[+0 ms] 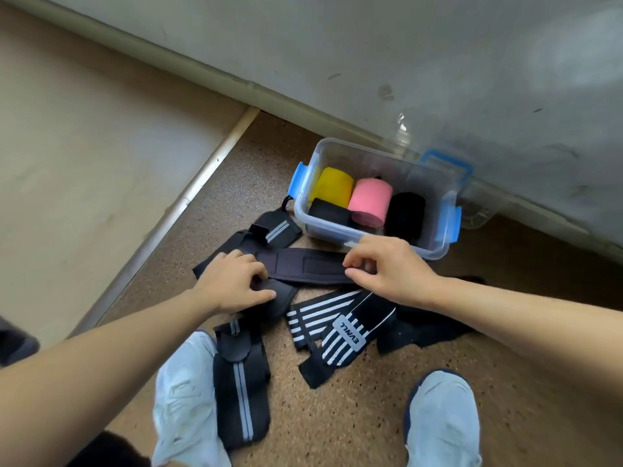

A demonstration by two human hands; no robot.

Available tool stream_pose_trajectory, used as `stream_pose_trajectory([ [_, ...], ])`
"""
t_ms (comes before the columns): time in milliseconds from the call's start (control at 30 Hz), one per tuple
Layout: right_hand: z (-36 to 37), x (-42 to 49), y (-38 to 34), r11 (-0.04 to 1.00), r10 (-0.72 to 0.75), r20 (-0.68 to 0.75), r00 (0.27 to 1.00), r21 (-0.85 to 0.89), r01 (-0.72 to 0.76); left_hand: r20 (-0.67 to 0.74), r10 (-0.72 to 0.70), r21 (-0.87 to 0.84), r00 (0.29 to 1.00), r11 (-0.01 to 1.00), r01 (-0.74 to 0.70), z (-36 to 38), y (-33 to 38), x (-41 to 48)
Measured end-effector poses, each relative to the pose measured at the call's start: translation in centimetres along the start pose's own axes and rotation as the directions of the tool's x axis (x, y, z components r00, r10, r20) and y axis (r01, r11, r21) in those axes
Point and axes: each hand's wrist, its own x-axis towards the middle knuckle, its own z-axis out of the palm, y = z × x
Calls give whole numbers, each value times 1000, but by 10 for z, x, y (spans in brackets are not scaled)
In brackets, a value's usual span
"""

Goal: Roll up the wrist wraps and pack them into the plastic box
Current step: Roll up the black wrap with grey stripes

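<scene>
While I watched through the head view, a grey-striped wrap lay flat on the floor at the left, just beside the left shoe. Above it, the left grip had its fingers curled round the rolled end of a black wrap. That wrap ran flat across the floor to the right grip, whose thumb and fingertips pinched its other end. A second grey-striped wrap lay behind the left grip, near the box's corner. Below the black wrap sat a white-striped wrap, unrolled, with a grey label. Just behind the right grip stood the clear plastic box, lid off, with blue latches. It held a yellow roll, a pink roll and a black roll side by side. The right shoe was at the lower right.
</scene>
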Motion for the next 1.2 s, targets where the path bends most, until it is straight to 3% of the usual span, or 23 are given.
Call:
stream_pose_trajectory([
  [33,9,-10,0,998,24,103,994,-65,-18,47,7,35,999,999,-8,3,0,-3],
  [100,29,-22,8,967,69,309,948,-255,13,72,-10,-65,997,998,15,7,3,-6],
  [200,51,-34,27,904,176,459,871,-426,43,87,-10,-215,996,976,29,-1,14,-6],
  [300,59,-43,40,866,261,498,827,-500,27,108,134,-399,985,914,-80,-10,27,-6],
  [367,59,-50,42,862,258,503,825,-506,39,35,173,-570,984,813,-122,-12,37,-6],
  [500,44,-65,50,871,269,534,802,-490,34,-96,70,-836,993,536,-118,-11,72,-5],
  [600,34,-76,61,891,231,516,825,-453,35,-79,-23,-882,997,468,-59,-11,94,0],
  [667,30,-80,65,922,235,496,836,-385,-31,-93,-142,-860,986,510,-8,-6,92,7],
  [767,22,-80,62,955,257,468,846,-254,-150,-173,-261,-757,950,652,42,-3,77,8],
  [900,5,-79,57,976,212,399,892,-32,-217,-307,-47,-497,951,860,-118,-3,65,-6],
  [1033,-12,-77,52,968,168,376,911,114,-225,-400,100,-451,911,844,-291,0,83,-18],
  [1100,-18,-78,45,974,120,429,895,122,-189,-360,216,-454,908,809,-373,0,104,-20],
  [1200,-24,-80,34,979,60,489,870,144,-148,-142,416,-387,898,812,-437,3,137,-17],
])
